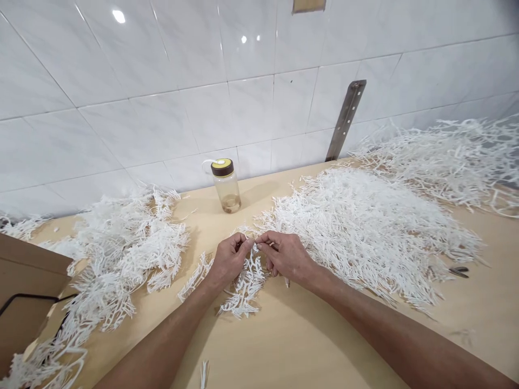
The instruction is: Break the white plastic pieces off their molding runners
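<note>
My left hand (230,260) and my right hand (286,254) meet at the middle of the table, fingertips pinched close together. Between and below them hangs a white branched plastic sprig (248,283), its thin twigs reaching down to the tabletop. Both hands appear to grip its upper end; the exact spot is covered by the fingers. Beside my left wrist lies another white sprig (198,276). A large heap of white sprigs (365,232) spreads just past my right hand. A looser pile of white sprigs (121,248) lies to the left.
A clear bottle with a dark and yellow lid (227,186) stands behind my hands. A perforated metal bracket (346,121) leans on the tiled wall. More white strands (446,162) sit back right. Small snips (459,272) lie right; a cardboard box (30,292) is left.
</note>
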The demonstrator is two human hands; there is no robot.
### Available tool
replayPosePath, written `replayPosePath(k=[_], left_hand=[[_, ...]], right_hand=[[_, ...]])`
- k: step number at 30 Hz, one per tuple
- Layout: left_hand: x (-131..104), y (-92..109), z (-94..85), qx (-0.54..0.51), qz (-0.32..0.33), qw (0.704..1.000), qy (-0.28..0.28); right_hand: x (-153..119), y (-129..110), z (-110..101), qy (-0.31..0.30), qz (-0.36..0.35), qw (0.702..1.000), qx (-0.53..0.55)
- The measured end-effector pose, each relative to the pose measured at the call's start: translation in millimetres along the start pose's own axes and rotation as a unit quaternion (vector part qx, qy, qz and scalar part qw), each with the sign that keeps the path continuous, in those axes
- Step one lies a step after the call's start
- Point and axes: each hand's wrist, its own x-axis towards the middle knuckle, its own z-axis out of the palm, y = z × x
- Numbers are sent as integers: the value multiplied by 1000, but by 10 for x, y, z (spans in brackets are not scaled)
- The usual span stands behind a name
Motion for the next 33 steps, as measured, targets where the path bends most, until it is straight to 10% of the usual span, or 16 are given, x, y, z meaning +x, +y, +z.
replayPosePath(k=[23,33], left_hand=[[-21,20,15,10,-23,999,21],[-10,44,4,3,-18,1000,11]], right_hand=[[-10,-73,4,-17,-32,998,-43],[8,-147,-77,-86,84,990,70]])
